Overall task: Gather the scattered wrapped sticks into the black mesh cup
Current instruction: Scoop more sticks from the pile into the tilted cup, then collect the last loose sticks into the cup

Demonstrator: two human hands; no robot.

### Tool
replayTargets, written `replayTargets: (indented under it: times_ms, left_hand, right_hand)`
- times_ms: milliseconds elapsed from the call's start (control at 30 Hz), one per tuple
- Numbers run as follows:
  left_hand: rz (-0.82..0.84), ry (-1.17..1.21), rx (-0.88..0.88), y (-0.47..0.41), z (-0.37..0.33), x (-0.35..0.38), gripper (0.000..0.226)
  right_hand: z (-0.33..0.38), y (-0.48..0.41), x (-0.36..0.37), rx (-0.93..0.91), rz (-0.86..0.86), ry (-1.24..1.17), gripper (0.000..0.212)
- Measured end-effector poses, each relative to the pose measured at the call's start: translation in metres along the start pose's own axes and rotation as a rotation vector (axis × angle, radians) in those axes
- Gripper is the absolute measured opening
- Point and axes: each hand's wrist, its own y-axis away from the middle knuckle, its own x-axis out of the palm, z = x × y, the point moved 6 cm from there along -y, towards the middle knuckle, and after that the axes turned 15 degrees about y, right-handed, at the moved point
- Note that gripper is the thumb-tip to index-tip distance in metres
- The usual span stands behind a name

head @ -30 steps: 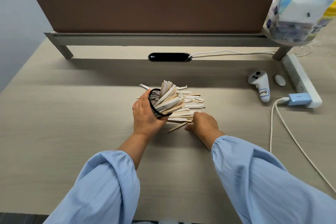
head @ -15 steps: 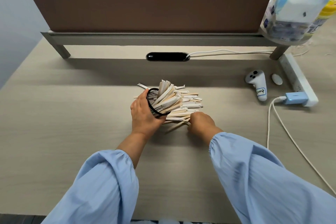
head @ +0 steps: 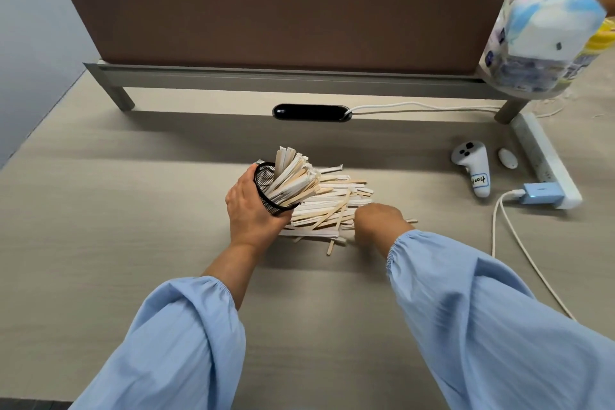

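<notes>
On desk (head: 100,210), left hand (head: 253,210) grips tilted mesh cup (head: 266,186); right hand (head: 376,220), seemingly curled, touches loose sticks (head: 332,210).

The right hand (head: 377,221) shows only its back; its fingers are hidden among the wrapped sticks (head: 327,206). The left hand (head: 251,210) covers the black mesh cup's (head: 266,183) lower wall. Both sleeves run off the bottom edge.

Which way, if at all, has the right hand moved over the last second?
Yes. Judged against the black cable port, the right hand has moved slightly farther from the person, up along the right end of the stick pile.
</notes>
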Motion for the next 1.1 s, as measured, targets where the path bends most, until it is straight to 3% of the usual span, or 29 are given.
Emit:
replayTargets:
  times_ms: [100, 200, 300, 467, 600, 1100]
  left_hand:
    - [0.001, 0.0, -0.008, -0.004, 0.004, -0.005, 0.093]
    - [-0.004, 0.003, -0.02, -0.007, 0.009, -0.009, 0.093]
    - [0.005, -0.004, -0.026, -0.007, 0.014, -0.014, 0.092]
    - [-0.004, -0.029, -0.053, -0.006, 0.031, -0.025, 0.094]
    - [-0.005, -0.03, -0.071, -0.005, 0.038, -0.029, 0.096]
    - [0.003, -0.03, -0.052, -0.013, 0.042, -0.034, 0.092]
  right_hand:
    - [0.009, 0.0, -0.022, -0.074, -0.128, 0.009, 0.028]
    - [0.03, -0.004, -0.033, -0.282, -0.271, -0.035, 0.016]
    - [0.044, -0.011, -0.025, -0.367, -0.314, -0.06, 0.042]
    - [0.068, -0.015, -0.032, -0.396, -0.338, -0.265, 0.053]
    - [0.089, -0.018, -0.026, -0.419, -0.306, -0.139, 0.036]
    - [0.078, -0.02, -0.038, -0.311, -0.316, -0.25, 0.008]
